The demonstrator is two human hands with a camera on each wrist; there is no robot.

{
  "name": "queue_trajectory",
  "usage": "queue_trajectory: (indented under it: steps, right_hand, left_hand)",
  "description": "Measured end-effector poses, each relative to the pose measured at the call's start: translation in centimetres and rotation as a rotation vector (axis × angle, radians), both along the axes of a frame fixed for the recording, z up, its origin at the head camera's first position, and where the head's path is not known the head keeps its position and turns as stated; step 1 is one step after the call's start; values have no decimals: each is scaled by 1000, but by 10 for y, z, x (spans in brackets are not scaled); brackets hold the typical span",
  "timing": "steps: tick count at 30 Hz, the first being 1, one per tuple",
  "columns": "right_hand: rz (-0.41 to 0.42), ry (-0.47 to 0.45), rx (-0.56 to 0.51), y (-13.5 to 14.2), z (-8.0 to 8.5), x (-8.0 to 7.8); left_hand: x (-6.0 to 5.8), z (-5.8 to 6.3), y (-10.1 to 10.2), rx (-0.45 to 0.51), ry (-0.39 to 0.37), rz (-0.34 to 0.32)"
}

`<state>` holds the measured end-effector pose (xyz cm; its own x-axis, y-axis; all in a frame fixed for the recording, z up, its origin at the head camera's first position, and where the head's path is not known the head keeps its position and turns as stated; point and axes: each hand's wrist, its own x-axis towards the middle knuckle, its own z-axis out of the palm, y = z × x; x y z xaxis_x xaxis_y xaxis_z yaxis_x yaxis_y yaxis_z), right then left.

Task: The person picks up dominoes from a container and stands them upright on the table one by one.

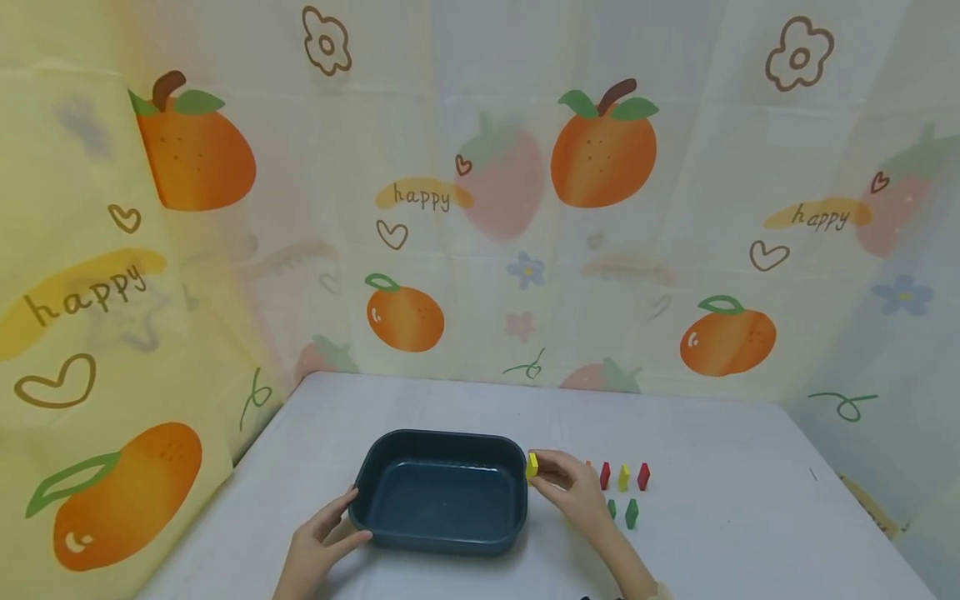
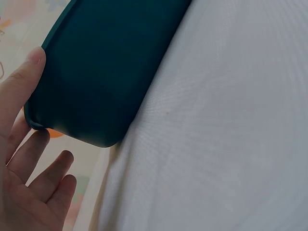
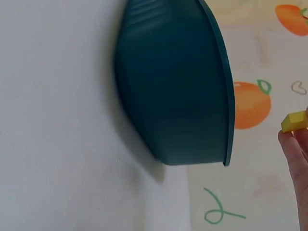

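Observation:
A dark teal rectangular basin (image 1: 442,546) sits on the white-covered table. My left hand (image 1: 318,537) rests at its near left corner, the thumb on the front wall and the fingers by the left side. Seen in the left wrist view, the other fingers (image 2: 53,175) are spread, held off the basin. My right hand (image 1: 573,492) pinches a small yellow block (image 1: 532,466) between thumb and fingertips, just beside the basin's right rim. Only a few fingertips and the yellow block (image 3: 294,121) show at the edge of the right wrist view. The basin's inside holds nothing visible.
Right of my right hand, small blocks stand upright in two rows: red blocks (image 1: 643,477) with a yellow one (image 1: 624,477) behind, green ones (image 1: 632,513) in front. My hand partly hides them. A fruit-printed curtain (image 1: 480,333) hangs behind the table.

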<state>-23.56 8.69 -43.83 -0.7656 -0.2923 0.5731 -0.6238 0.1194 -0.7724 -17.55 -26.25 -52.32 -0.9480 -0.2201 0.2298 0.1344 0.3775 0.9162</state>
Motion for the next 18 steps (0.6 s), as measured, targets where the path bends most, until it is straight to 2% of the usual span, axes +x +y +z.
queue_trajectory:
  steps: [4, 11, 18]
  right_hand:
    - [-9, 39, -23, 9, -5, -2]
    - [-1, 105, -46, 36, -24, -16]
    - [-91, 88, -45, 61, -23, -15]
  left_hand:
    - [0, 1, 1, -3, -2, -2]
    - [0, 1, 1, -9, 16, 4]
    - [-1, -1, 0, 18, 8, -4]
